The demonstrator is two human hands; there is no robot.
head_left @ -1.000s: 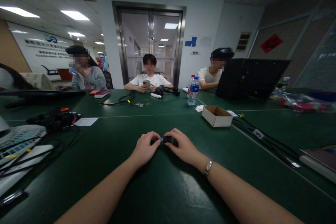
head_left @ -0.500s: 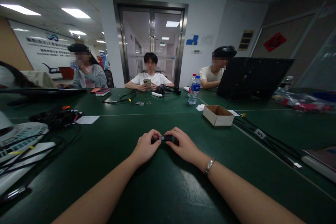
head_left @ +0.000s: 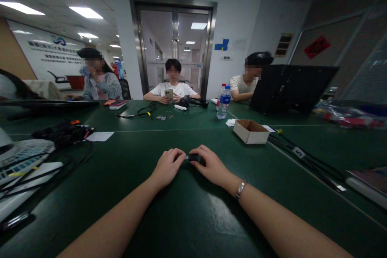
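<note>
One small dark object (head_left: 193, 157): is sitting just below frame centre, probably light and stiff.
Right hand (head_left: 209, 164): is pinching its dark body, likely the best hold.
Left hand (head_left: 167, 166): is touching its pale tip (head_left: 186, 157); grip unclear.

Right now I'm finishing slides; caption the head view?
Bare hands meet at a small black object over a green table, white cardboard box beyond.

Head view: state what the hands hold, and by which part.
A small black object: the right hand grips its dark body; the left hand seems to pinch its pale end.
</note>
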